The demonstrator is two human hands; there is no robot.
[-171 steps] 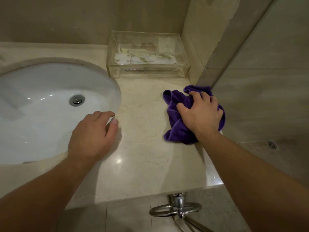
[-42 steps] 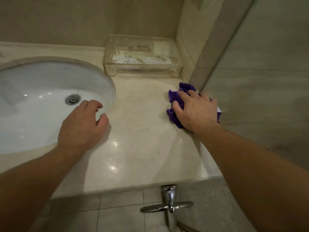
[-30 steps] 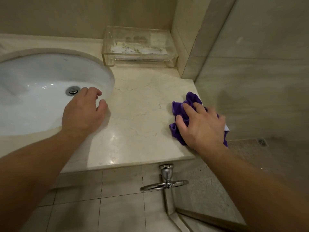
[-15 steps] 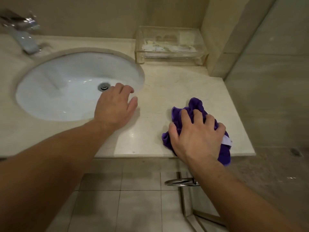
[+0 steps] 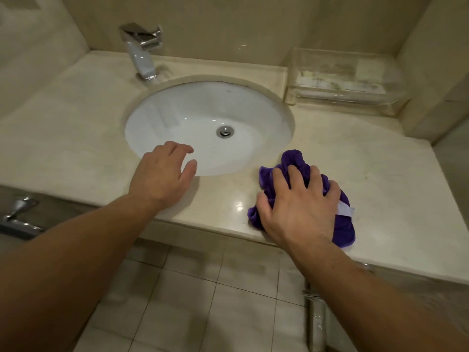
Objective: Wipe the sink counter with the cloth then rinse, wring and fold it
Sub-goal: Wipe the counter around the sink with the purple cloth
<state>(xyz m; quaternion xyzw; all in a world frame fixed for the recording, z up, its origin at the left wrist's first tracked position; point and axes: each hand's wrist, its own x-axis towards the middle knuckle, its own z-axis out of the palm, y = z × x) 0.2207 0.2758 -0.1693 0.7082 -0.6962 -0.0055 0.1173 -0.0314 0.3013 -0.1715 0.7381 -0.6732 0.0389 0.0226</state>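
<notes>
A crumpled purple cloth (image 5: 295,161) with a white label lies on the beige marble counter (image 5: 380,179), just right of the sink and near the front edge. My right hand (image 5: 297,207) presses down on it with fingers spread and gripping the folds. My left hand (image 5: 165,174) rests on the front rim of the white oval sink (image 5: 182,118), fingers apart and holding nothing. A chrome faucet (image 5: 142,52) stands behind the sink at the left.
A clear plastic box (image 5: 342,82) with papers sits at the back right corner against the wall. A wall corner (image 5: 431,72) closes the counter's right end. Tiled floor (image 5: 203,301) and chrome fittings (image 5: 17,217) lie below the counter edge.
My right hand has drawn the cloth from the back right corner toward the front edge and leftward near the sink. My left hand shifted left along the sink rim. The view swung left, revealing the faucet.
</notes>
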